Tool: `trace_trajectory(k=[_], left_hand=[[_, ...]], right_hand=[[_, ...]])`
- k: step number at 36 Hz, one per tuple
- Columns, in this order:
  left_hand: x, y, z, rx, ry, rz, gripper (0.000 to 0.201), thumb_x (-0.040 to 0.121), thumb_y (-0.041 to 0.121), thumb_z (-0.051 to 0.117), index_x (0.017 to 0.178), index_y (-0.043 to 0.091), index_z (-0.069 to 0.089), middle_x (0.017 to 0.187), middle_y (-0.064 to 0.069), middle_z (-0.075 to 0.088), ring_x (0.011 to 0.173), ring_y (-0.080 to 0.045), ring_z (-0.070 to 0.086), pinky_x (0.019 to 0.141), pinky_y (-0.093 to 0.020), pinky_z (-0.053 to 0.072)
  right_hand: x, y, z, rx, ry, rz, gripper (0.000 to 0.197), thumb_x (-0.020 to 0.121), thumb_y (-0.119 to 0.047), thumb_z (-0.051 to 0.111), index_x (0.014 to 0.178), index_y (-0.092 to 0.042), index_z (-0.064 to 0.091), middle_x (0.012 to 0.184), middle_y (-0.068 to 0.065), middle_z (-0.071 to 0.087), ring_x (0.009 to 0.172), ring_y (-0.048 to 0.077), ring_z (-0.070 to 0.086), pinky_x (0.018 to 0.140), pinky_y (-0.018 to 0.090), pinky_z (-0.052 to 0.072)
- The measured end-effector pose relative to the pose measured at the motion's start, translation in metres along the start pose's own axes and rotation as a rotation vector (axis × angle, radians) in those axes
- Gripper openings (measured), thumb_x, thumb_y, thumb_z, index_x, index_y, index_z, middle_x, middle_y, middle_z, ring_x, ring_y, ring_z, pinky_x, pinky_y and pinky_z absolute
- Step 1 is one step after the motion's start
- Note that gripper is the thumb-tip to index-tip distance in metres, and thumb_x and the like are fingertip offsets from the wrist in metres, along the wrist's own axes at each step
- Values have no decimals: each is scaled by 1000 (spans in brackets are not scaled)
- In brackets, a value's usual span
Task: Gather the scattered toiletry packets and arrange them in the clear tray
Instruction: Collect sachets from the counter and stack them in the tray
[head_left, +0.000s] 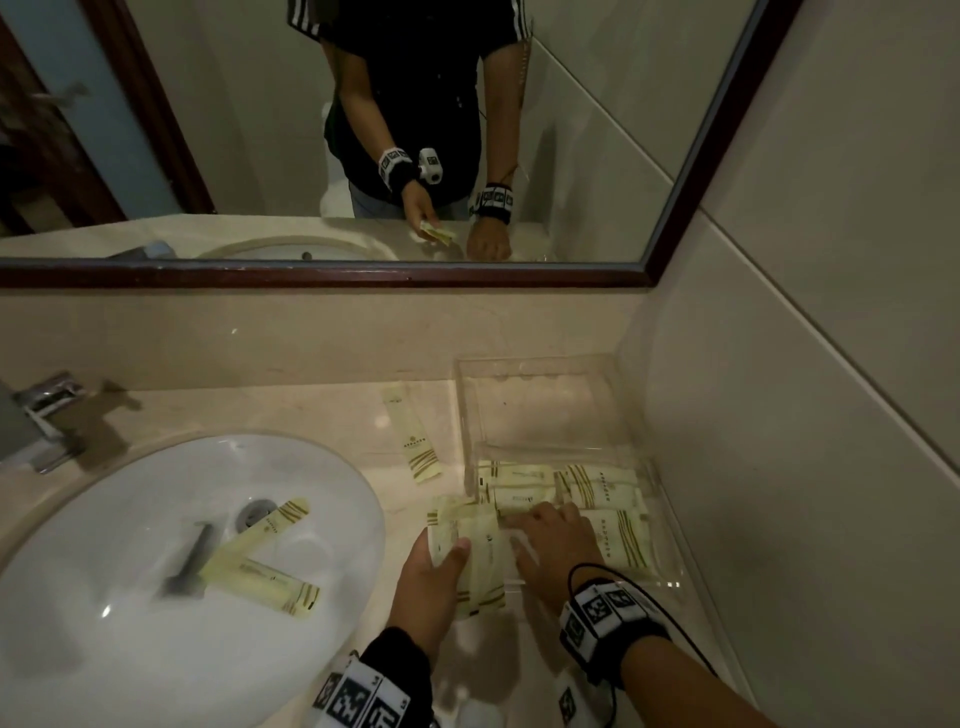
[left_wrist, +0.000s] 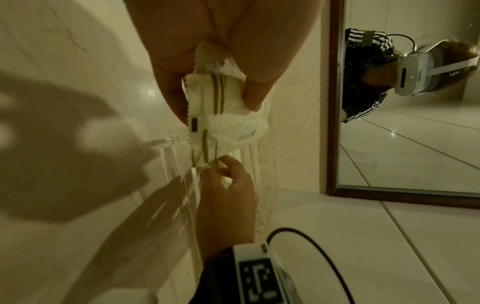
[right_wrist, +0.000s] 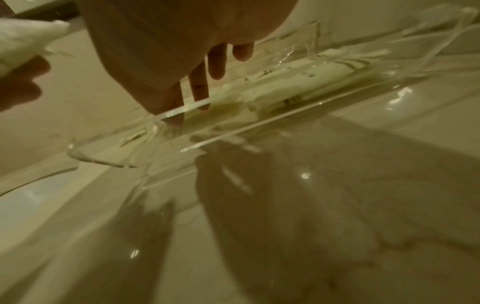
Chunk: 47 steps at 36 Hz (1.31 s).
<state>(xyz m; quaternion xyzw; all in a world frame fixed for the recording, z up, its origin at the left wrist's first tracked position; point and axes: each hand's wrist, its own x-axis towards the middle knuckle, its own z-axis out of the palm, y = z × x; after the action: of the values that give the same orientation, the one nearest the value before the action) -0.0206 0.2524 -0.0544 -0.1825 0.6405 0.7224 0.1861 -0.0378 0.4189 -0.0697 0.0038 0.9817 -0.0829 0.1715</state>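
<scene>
standing by the counter, the left hand (head_left: 428, 577) pinches a stack of packets (head_left: 475, 556) just left of the tray (head_left: 540, 374), long axis pointing away, while the nearer right hand (head_left: 558, 545) reaches into its front compartment, fingers loosely spread on packets there.

The packets (head_left: 602, 488) are pale cream-yellow with olive-brown stripes and small dark print. The tray (head_left: 545, 374) is colourless and clear. The tabletop (head_left: 311, 410) is beige marble; the basin (head_left: 130, 623) white; the mirror frame (head_left: 322, 273) dark reddish-brown.
</scene>
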Motion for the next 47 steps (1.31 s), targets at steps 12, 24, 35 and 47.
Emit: trace_trajectory(k=[12, 24, 35, 47], left_hand=[[4, 6, 2, 69, 11, 21, 18, 96, 17, 51, 110, 21, 60, 106, -10, 70, 98, -32, 67, 86, -55, 55], [2, 22, 17, 168, -68, 77, 22, 99, 16, 46, 117, 12, 56, 109, -12, 67, 100, -29, 65, 91, -50, 53], [14, 6, 25, 287, -219, 41, 33, 98, 26, 45, 127, 12, 53, 120, -12, 64, 110, -31, 61, 100, -51, 47], [16, 13, 24, 316, -179, -133, 55, 90, 6, 51, 137, 20, 25, 85, -10, 54, 61, -15, 50, 51, -24, 39]], right_hand=[[12, -4, -1, 32, -52, 29, 52, 88, -29, 45, 138, -31, 35, 140, -2, 38, 128, 27, 32, 105, 39, 34], [-25, -4, -5, 943, 128, 121, 18, 93, -27, 52, 98, -25, 69, 81, -8, 69, 75, 8, 61, 75, 26, 50], [-36, -21, -11, 1251, -33, 238, 15, 88, -25, 57, 79, -19, 67, 76, 1, 66, 74, 20, 62, 72, 37, 51], [-33, -16, -10, 1668, 61, 661, 7, 90, -7, 51, 85, -2, 53, 69, 11, 53, 57, 18, 49, 48, 27, 40]])
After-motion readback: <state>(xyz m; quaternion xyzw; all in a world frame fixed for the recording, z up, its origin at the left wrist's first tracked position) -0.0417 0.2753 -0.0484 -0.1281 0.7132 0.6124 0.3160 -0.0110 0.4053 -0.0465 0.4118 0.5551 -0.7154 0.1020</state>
